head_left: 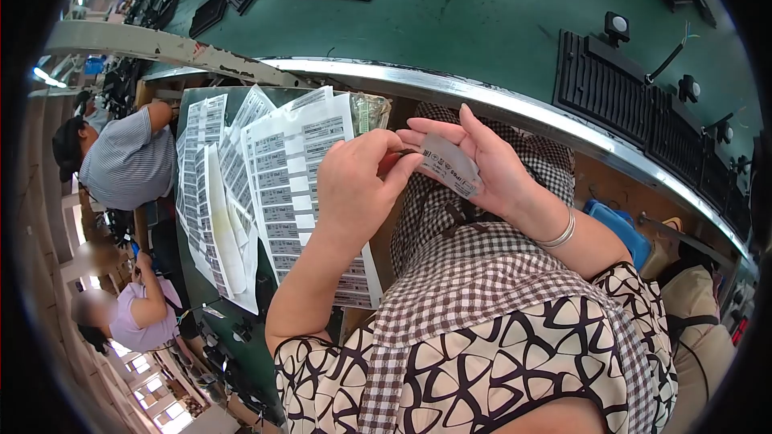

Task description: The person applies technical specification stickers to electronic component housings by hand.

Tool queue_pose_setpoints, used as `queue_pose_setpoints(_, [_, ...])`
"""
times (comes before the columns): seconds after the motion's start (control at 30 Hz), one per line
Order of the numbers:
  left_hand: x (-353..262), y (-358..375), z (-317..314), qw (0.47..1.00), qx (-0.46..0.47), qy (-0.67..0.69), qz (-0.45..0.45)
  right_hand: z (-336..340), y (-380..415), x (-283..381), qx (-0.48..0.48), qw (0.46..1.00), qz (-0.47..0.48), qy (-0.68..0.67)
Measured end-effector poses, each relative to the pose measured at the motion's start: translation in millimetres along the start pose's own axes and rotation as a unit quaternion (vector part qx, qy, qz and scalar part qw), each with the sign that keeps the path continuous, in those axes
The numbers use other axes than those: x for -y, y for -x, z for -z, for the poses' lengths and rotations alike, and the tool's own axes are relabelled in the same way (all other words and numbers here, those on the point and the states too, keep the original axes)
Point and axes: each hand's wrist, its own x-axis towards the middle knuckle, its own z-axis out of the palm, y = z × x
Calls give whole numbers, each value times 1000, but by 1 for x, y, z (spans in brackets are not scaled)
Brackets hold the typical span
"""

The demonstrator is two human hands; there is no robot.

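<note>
Hands meet at the centre of the frame, raised in front of a checked apron and patterned sleeves. The left hand (358,185) comes up from the lower middle, forearm rising steeply, wrist bent so the back of the hand faces the camera; its thumb and forefinger are pinched together on the near edge of a small grey label (450,165). The right hand (482,157) enters from the right, forearm running down toward the lower right, with a silver bangle (559,235) round the wrist. Its palm is turned toward the camera and the fingers are stretched out and slightly fanned, the label lying across them and held against them by the thumb. So both hands grasp the same label, one at each end, just right of centre.

Just left of the left hand, a stack of white label sheets (273,185) printed with rows of dark blocks lies fanned over a dark green board (189,104), reaching from the upper middle down to the lower middle. Across the top runs a green conveyor belt (482,16) edged by a bright metal rail (450,84); black ribbed parts (611,84) sit on it at the upper right and along the top edge. At the far left, two other people are seen at the line, one in a striped shirt (129,161) and one lower down in a pale purple top (149,317).
</note>
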Motion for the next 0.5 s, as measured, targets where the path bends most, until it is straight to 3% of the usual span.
queue_pose_setpoints(0.5, [9, 2, -11, 999, -1, 32, 29, -2, 2, -6, -14, 1000, -14, -22])
